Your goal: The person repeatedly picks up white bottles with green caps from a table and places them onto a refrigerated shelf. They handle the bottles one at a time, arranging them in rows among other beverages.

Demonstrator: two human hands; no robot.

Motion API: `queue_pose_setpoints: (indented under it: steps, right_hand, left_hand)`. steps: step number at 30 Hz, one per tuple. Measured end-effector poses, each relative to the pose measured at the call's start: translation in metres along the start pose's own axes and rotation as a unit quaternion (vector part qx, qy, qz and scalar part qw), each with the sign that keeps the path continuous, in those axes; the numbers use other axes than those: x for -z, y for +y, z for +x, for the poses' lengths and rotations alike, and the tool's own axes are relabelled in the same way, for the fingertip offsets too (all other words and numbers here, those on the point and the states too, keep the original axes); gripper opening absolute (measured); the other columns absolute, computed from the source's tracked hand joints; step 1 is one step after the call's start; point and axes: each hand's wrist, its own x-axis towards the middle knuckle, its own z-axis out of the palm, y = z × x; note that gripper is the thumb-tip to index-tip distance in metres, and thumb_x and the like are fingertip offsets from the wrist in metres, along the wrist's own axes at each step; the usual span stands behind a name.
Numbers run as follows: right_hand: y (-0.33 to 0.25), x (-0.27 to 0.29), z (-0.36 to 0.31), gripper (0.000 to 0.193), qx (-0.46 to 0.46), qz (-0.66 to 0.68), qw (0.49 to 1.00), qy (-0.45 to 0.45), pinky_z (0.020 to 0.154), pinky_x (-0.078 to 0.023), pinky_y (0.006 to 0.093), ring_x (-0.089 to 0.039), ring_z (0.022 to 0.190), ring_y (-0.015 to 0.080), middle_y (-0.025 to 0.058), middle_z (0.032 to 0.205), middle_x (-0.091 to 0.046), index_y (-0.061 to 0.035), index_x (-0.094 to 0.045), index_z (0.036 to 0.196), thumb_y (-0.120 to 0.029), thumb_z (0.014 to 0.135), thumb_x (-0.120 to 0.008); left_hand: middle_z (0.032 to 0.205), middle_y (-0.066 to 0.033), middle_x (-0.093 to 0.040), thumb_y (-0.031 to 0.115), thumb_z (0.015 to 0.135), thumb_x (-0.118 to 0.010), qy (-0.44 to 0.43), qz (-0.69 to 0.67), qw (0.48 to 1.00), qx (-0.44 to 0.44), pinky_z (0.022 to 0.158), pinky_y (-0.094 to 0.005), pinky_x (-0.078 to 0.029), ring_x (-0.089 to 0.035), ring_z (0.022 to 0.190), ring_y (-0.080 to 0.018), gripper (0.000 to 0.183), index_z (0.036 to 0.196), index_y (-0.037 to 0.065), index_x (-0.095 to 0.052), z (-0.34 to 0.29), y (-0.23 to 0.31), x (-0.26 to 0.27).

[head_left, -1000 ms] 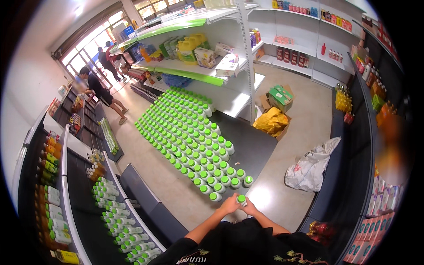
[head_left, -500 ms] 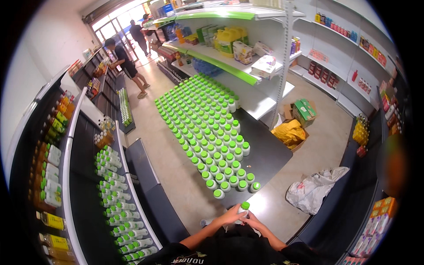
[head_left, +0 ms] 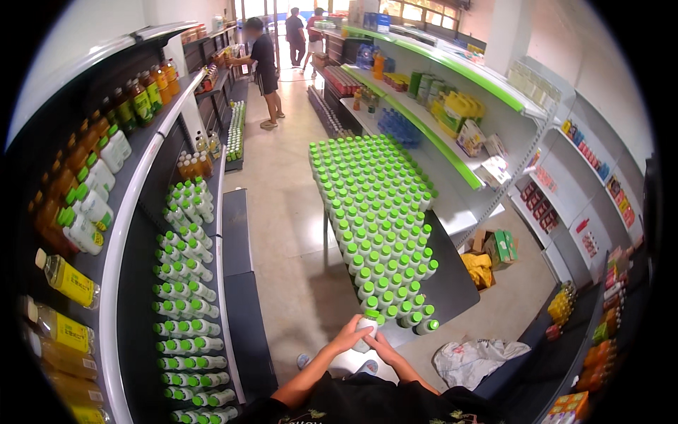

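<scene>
Head view: both hands meet low in the picture, close to the body. Left hand [head_left: 346,338] and right hand [head_left: 383,346] together clasp one white bottle [head_left: 365,329] with a green cap, upright, just short of the near edge of the dark table [head_left: 452,283] packed with green-capped bottles [head_left: 374,205]. Shelf [head_left: 116,283] at left carries more.

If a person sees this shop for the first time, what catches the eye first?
First, the dense block of green-capped white plastic bottles covering a dark table in the aisle centre. Next, both hands, left hand and right hand, grip one such white bottle with a green cap at the table's near end. Similar bottles fill the dark left shelves.
</scene>
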Motion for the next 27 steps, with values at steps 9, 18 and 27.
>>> queue_pose_setpoints:
  steps: [9,18,27]
  right_hand:
    - [-0.07,-0.157,0.066,0.07,-0.039,0.16,0.971,-0.172,0.087,-0.058,0.0393,-0.059,0.124,0.0203,0.0064,0.146,-0.053,-0.0136,-0.034,0.16,-0.04,0.105,-0.07]
    - [-0.099,-0.252,0.103,0.054,-0.051,0.056,0.956,-0.284,0.071,-0.055,0.0301,-0.063,0.1,0.014,0.005,0.116,-0.064,-0.0066,-0.052,0.143,-0.041,0.105,-0.07]
    - [-0.125,-0.304,0.142,0.05,-0.133,0.03,0.934,-0.331,0.065,-0.052,0.0273,-0.062,0.082,0.0127,0.0042,0.109,-0.063,-0.0064,-0.054,0.135,-0.043,0.106,-0.068]
  left_hand:
    - [0.115,-0.0099,-0.066,0.02,0.096,-0.077,0.18,-0.181,0.965,-0.066,0.089,-0.0336,-0.054,-0.065,0.104,-0.0175,0.046,0.134,0.004,-0.056,-0.081,0.031,0.126]
    - [0.118,-0.011,-0.065,0.024,0.097,-0.076,0.349,-0.198,0.909,-0.112,0.092,-0.0361,-0.053,-0.064,0.108,-0.02,0.048,0.135,0.004,-0.054,-0.158,0.051,0.191]
    - [0.119,-0.0085,-0.064,0.031,0.103,-0.068,0.435,-0.225,0.868,-0.082,0.098,-0.0351,-0.05,-0.063,0.111,-0.0198,0.043,0.135,0.005,-0.055,-0.165,0.026,0.238]
